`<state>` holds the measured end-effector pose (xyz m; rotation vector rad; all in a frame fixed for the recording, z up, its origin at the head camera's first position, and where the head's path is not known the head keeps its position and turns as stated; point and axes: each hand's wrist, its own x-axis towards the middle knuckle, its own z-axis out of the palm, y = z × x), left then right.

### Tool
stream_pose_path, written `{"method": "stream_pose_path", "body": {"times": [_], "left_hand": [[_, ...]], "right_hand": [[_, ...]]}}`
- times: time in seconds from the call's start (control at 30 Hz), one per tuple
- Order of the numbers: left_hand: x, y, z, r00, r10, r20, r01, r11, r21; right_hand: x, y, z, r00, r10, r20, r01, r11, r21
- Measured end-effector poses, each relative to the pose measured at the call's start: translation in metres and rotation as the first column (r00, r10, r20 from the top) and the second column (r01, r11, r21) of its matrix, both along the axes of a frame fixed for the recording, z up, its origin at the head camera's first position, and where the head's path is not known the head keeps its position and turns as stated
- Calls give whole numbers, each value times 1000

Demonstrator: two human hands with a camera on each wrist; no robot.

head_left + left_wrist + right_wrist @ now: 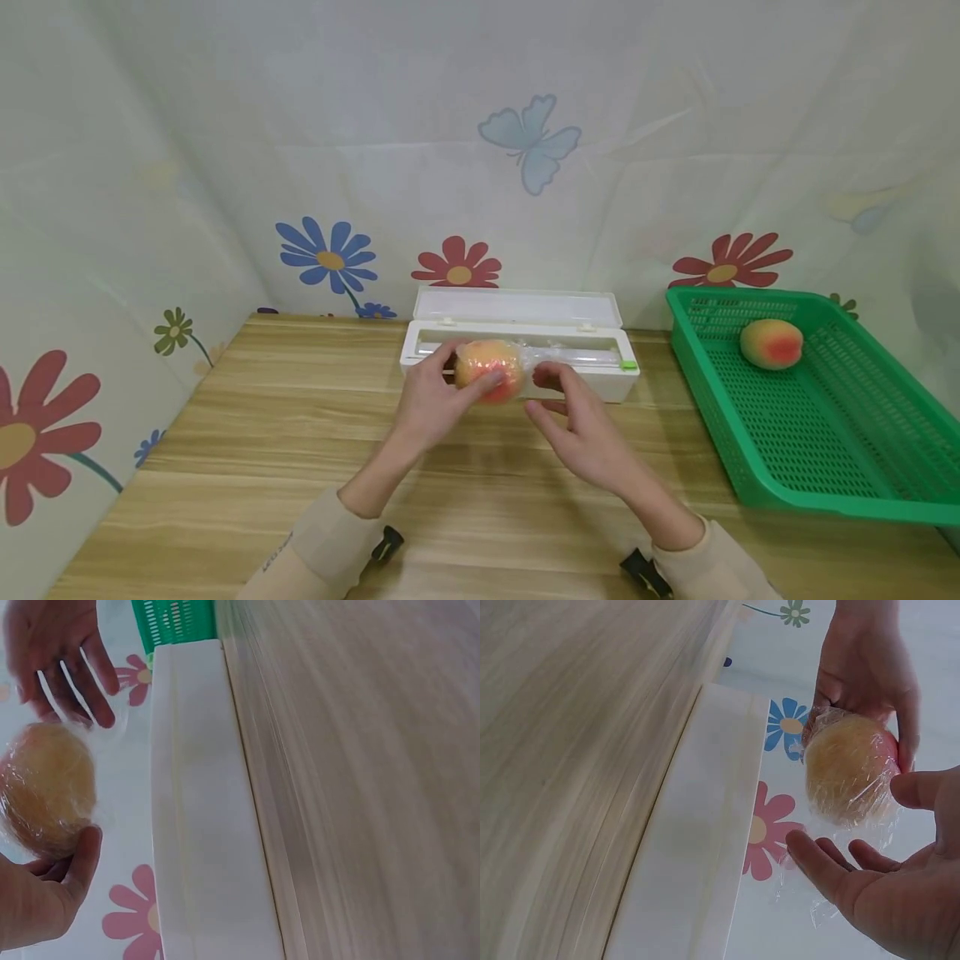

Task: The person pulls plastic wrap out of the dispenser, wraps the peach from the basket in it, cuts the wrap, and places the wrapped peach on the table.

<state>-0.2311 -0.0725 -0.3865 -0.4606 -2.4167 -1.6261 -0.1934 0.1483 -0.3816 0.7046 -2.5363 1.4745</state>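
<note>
A peach (491, 367) covered in clear plastic wrap is held up in front of the white wrap box. My left hand (438, 396) grips its left side, with the thumb across the front. Loose film (821, 907) trails from the peach's other end, toward my right hand (581, 429). In the right wrist view the right hand's fingers are spread and relaxed beside the peach, and I see nothing gripped in them. The left wrist view shows the wrapped peach (49, 787) between the left thumb and fingers. Behind it the wrap box (517, 379) has its lid (517, 306) raised.
A green plastic basket (720, 425) stands on the right of the wooden table (300, 417), with one peach (771, 344) inside. A green tab (628, 365) sits at the box's right end. A flowered cloth (375, 167) hangs behind the table.
</note>
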Motion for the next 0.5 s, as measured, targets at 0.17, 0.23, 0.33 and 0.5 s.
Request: {"method": "stream_pose_path", "body": {"times": [0.17, 0.23, 0.33, 0.5], "left_hand": [[1, 2, -1, 999, -48, -19, 48, 999, 6], [1, 2, -1, 998, -56, -32, 56, 998, -2], [1, 3, -1, 996, -65, -54, 64, 998, -25], [2, 5, -1, 991, -90, -103, 83, 994, -74]], "right_hand": [[0, 1, 0, 999, 26, 28, -25, 999, -33], [-1, 1, 0, 999, 30, 44, -28, 999, -44], [-1, 2, 0, 997, 27, 68, -25, 999, -38], [-2, 1, 1, 993, 10, 115, -10, 1000, 0]]}}
